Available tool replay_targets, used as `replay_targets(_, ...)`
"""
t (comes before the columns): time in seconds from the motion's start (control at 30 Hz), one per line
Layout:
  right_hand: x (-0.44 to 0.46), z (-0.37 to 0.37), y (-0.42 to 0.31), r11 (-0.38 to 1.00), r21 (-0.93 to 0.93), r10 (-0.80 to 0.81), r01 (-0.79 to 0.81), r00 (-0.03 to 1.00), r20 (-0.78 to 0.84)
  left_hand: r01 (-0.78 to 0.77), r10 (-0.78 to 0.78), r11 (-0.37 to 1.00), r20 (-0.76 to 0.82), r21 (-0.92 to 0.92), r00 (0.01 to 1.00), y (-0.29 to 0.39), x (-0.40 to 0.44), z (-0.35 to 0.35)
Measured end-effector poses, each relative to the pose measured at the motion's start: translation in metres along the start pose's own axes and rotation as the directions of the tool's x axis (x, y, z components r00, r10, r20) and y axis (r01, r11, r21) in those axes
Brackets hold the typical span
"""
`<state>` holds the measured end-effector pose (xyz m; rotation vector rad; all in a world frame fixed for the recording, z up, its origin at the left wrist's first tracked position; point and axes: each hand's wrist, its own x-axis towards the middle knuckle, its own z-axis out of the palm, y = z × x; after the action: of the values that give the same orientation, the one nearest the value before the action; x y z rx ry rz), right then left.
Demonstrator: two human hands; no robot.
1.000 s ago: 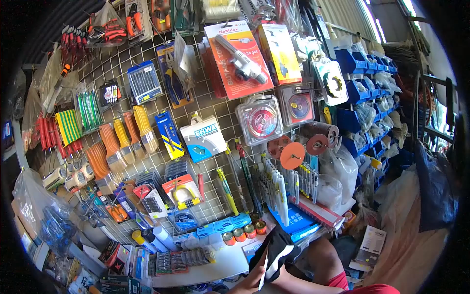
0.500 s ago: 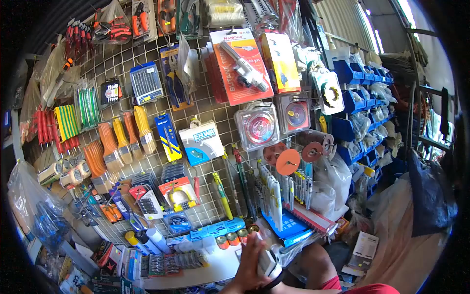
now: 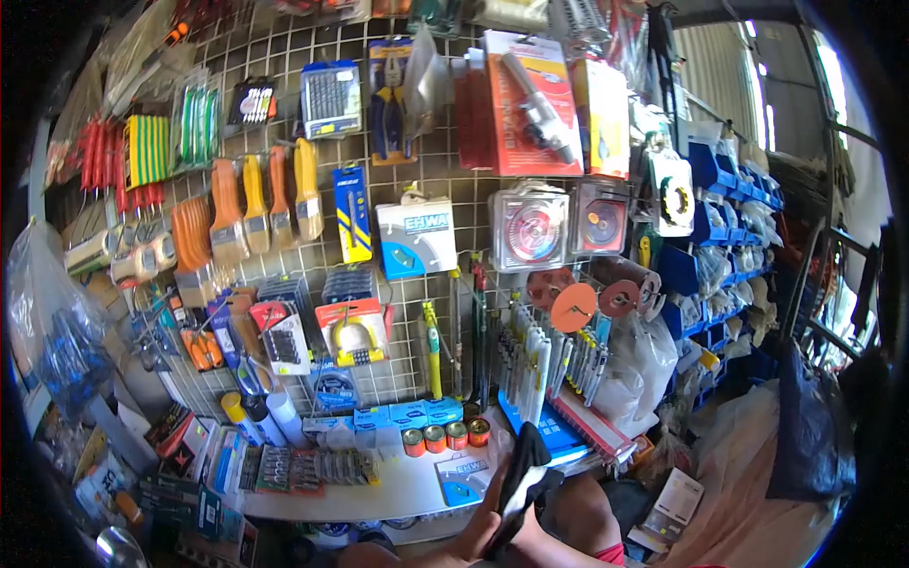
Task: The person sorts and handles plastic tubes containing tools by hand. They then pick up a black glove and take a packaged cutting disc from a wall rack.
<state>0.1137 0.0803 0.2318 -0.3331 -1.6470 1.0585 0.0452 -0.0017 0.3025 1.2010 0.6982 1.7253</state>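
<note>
My left hand is at the bottom centre, its fingers closed round the near side of a dark, flat, folded item with a white patch. The item is held upright, and its exact kind cannot be made out. My right hand is just to the right against the same item, its fingers mostly hidden behind it. Close to the left of my hands, a blue and white EHWA packet lies on the white shelf. Small red and gold tins stand in a row behind it.
A wire grid carries paint brushes, pliers, a boxed torch and cutting discs. Blue bins line the right side. Pens or markers stand before my knee. Spray cans stand left.
The view has tilted down and turned slightly left. A white item showed at my hand before; now a dark one with a white patch does. The EHWA packet on the shelf is now plainly visible.
</note>
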Motion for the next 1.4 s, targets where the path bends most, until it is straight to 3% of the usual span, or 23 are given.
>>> replay_targets(0.07,0.004,-0.009,-0.005,0.998,-0.009,0.053,-0.054,0.995,-0.079,-0.061,0.054,0.996,0.108,0.07,0.993,-0.018,0.001,-0.014)
replay_targets(0.1,0.003,-0.013,-0.007,0.997,-0.007,0.073,-0.074,0.991,-0.113,-0.136,0.104,0.956,0.132,0.259,0.986,-0.01,0.002,-0.013)
replay_targets(0.17,0.002,-0.016,-0.011,0.996,-0.013,0.086,-0.088,0.988,-0.126,-0.223,0.183,0.898,0.141,0.378,0.973,-0.012,0.005,-0.019)
replay_targets(0.23,-0.005,-0.011,-0.015,0.996,-0.023,0.081,-0.084,0.992,-0.095,-0.093,0.111,0.976,-0.084,0.196,0.99,-0.003,0.002,-0.013)
replay_targets(0.3,-0.008,-0.006,-0.02,0.997,-0.028,0.073,-0.074,0.996,-0.051,0.077,-0.077,0.997,-0.14,-0.001,0.987,-0.05,0.002,-0.055)
replay_targets(0.4,-0.008,0.007,-0.02,0.997,0.004,0.072,-0.072,0.997,0.018,0.213,-0.387,0.851,-0.3,-0.48,0.872,-0.011,0.004,-0.053)
replay_targets(0.47,0.004,0.013,-0.021,0.994,0.047,0.092,-0.095,0.994,0.05,0.089,-0.165,0.968,-0.325,-0.234,0.931,-0.002,0.002,-0.044)
replay_targets(0.5,0.013,0.015,-0.021,0.991,0.071,0.108,-0.111,0.993,0.052,-0.118,0.152,0.976,-0.191,0.182,0.97,-0.006,0.005,-0.034)
replay_targets(0.53,0.021,0.016,-0.023,0.985,0.098,0.136,-0.141,0.989,0.048,-0.211,0.23,0.964,-0.106,0.164,0.967,-0.012,0.005,-0.025)
replay_targets(0.57,0.023,0.016,-0.024,0.98,0.111,0.16,-0.164,0.986,0.047,-0.183,0.198,0.969,-0.078,0.164,0.977,-0.013,0.003,-0.019)
replay_targets(0.63,0.013,0.01,-0.024,0.975,0.125,0.18,-0.182,0.983,0.033,-0.219,0.276,0.908,-0.117,0.356,0.954,-0.022,0.004,-0.032)
replay_targets(0.77,-0.011,0.004,-0.024,0.975,0.118,0.183,-0.19,0.981,0.064,-0.163,0.108,0.981,-0.4,-0.107,0.91,-0.058,0.005,-0.075)
replay_targets(0.83,-0.007,0.013,-0.023,0.965,0.159,0.195,-0.21,0.975,0.104,-0.055,0.065,0.998,-0.441,0.036,0.895,0.001,0.007,-0.037)
replay_targets(0.93,0.011,0.026,-0.027,0.924,0.251,0.246,-0.288,0.951,0.186,-0.09,0.315,0.89,-0.461,0.446,0.83,-0.043,0.018,-0.048)
replay_targets(0.97,0.01,0.026,-0.031,0.906,0.275,0.267,-0.323,0.938,0.221,-0.157,0.302,0.936,-0.494,0.314,0.815,-0.047,0.011,-0.046)
replay_targets(1.03,0.004,0.021,-0.039,0.864,0.317,0.311,-0.392,0.909,0.278,0.001,0.292,0.841,-0.457,0.541,0.84,-0.019,0.014,-0.057)
replay_targets(1.1,0.006,0.019,-0.051,0.858,0.298,0.349,-0.418,0.901,0.26,-0.092,0.329,0.915,-0.595,0.393,0.733,-0.01,0.016,-0.057)
replay_targets(1.17,0.004,-0.005,-0.02,0.871,0.229,0.383,-0.435,0.892,0.24,-0.08,0.151,0.988,-0.681,0.135,0.717,-0.002,0.016,-0.076)
replay_targets(1.23,0.02,0.001,-0.015,0.868,0.302,0.422,-0.394,0.906,-0.028,-0.04,-0.004,0.998,-0.651,-0.053,0.759,-0.006,0.011,-0.096)
replay_targets(1.3,0.026,-0.008,0.001,0.855,0.326,0.457,-0.404,0.883,-0.105,0.076,-0.043,0.996,-0.531,0.04,0.846,-0.017,0.005,-0.093)
replay_targets(1.33,0.023,-0.015,0.014,0.867,0.322,0.435,-0.381,0.893,-0.114,0.19,-0.136,0.98,-0.526,0.051,0.84,-0.025,-0.001,-0.086)
replay_targets(1.4,0.01,-0.026,0.034,0.796,0.367,0.567,-0.482,0.806,-0.172,0.394,-0.279,0.913,-0.542,0.107,0.793,-0.027,-0.009,-0.071)
